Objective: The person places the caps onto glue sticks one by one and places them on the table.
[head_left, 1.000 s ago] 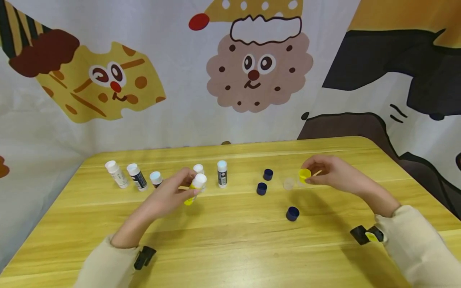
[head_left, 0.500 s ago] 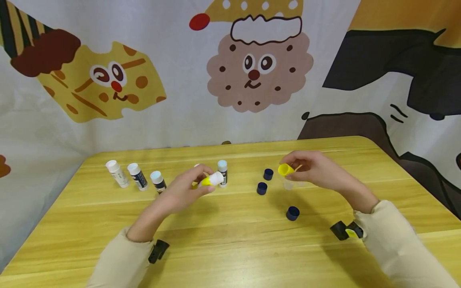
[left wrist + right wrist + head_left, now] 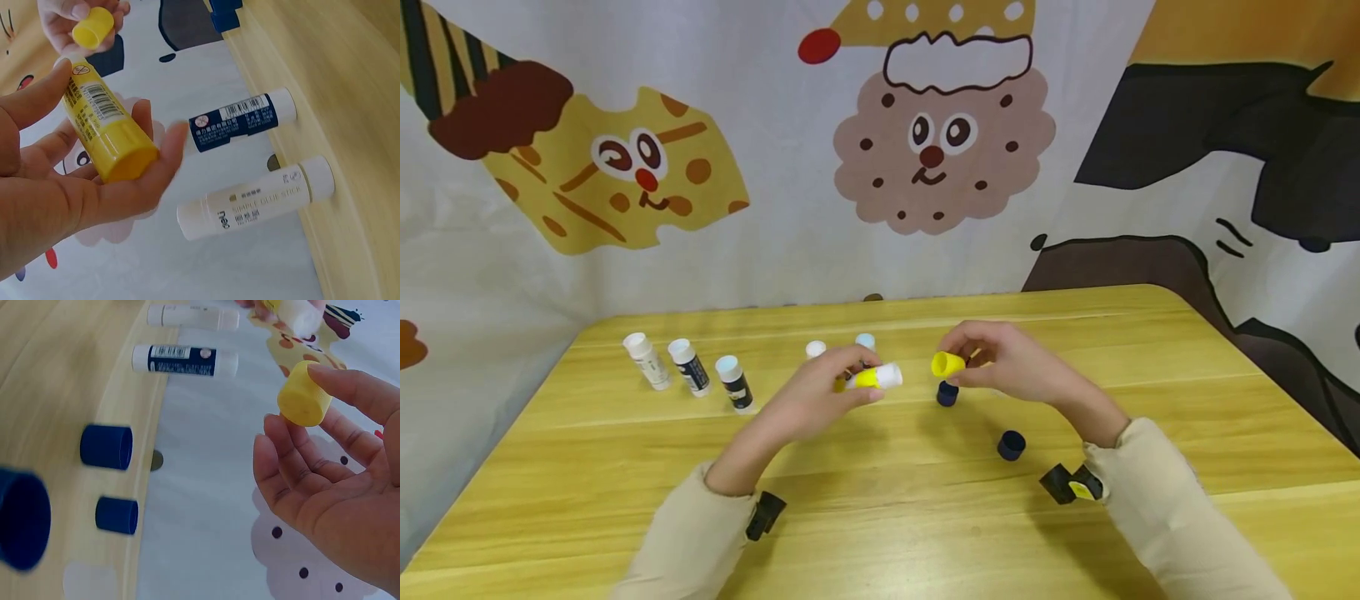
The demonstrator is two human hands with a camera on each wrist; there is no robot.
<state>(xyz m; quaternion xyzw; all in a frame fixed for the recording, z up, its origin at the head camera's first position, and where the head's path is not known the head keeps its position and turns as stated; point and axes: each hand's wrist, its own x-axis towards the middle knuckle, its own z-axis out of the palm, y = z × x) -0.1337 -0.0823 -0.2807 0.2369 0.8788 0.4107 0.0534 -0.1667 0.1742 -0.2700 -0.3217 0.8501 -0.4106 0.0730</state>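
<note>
My left hand (image 3: 820, 392) grips a yellow glue stick (image 3: 109, 122) by its barrel, above the table. Its white uncapped end (image 3: 889, 376) points right, toward the other hand. In my right hand (image 3: 1003, 358) a yellow cap (image 3: 304, 394) is pinched between thumb and fingers, its hollow side turned toward the glue stick. A gap separates cap and stick. Behind the left hand stand a white glue stick (image 3: 256, 199) and a navy-labelled glue stick (image 3: 240, 119), both upright and partly hidden in the head view.
Three more uncapped glue sticks stand at the left: a white one (image 3: 648, 362), a navy one (image 3: 689, 367) and another navy one (image 3: 735, 384). Navy caps (image 3: 1011, 445) (image 3: 117, 515) lie on the wooden table (image 3: 880, 533). A translucent cap (image 3: 89, 580) is near them. A printed curtain (image 3: 775, 267) hangs behind.
My left hand has carried the yellow glue stick rightward and tipped it from near upright to almost level. The right hand has brought the yellow cap leftward, so the two are closer.
</note>
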